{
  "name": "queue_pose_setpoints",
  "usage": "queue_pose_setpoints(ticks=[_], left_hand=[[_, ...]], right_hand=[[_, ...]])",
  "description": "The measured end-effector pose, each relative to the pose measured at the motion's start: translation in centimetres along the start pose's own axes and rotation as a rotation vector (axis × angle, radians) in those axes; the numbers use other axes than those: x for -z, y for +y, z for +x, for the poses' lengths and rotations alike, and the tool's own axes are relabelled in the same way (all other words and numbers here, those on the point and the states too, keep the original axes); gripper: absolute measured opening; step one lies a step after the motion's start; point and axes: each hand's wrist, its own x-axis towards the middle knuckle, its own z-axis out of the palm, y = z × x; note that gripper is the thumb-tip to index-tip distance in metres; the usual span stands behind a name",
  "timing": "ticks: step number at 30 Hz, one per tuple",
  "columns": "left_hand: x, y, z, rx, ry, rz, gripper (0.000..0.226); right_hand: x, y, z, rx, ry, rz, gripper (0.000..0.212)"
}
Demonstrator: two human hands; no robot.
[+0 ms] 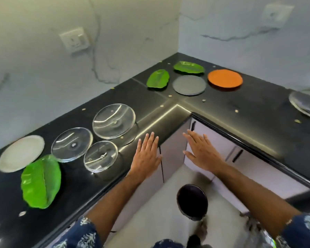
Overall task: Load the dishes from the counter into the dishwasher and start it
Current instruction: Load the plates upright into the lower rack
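We hold both hands out flat, palms down, fingers straight and slightly spread, gripping nothing. The left hand [147, 154] hovers at the front edge of the black L-shaped worktop [168, 111]; we cannot tell whether its fingertips touch that edge. The right hand [202, 151] hangs in the air in front of the corner cabinets, clear of everything. The dishes all lie flat on the worktop. Nearest cluster, at roughly 9 to 10 o'clock from the left hand: the small glass lid [101, 156] just beside it, the middle glass lid [72, 144] further out, the large glass lid [114, 121] at about 11 o'clock. Beyond them, a white plate [21, 153] and a green leaf plate [41, 181], long axis running toward and away from us. At 12 to 1 o'clock, well apart in the corner: two more leaf plates [158, 79] [189, 67], a grey plate [189, 85], an orange plate [225, 78]. Another glass lid [305, 102] sits at 2 o'clock from the right hand, at frame edge. Judgement: loading not begun; the left hand is nearer the first pickup. The dishwasher is not identifiable in view.
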Motion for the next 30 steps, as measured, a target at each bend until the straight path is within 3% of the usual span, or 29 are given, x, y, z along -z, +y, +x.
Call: queue_pose_setpoints(ticks=[7, 14, 22, 30], left_hand=[[-0.9, -3.4, 5.0, 0.142, 0.029, 0.011, 0.070], [-2.5, -3.0, 12.5, 0.202, -0.008, -0.055, 0.070], [-3.1, -6.8, 24.5, 0.215, -0.008, -0.315, 0.063], [-3.2, -12.0, 39.1, 0.113, -0.018, -0.226, 0.062]], right_hand=[[0.2, 1.5, 10.2, 0.132, -0.071, 0.062, 0.068], [0.8, 7.1, 18.0, 0.131, -0.135, 0.074, 0.065], [-1.4, 11.6, 26.2, -0.021, -0.205, 0.112, 0.067], [-6.1, 12.0, 29.7, -0.241, -0.304, 0.018, 0.080]])
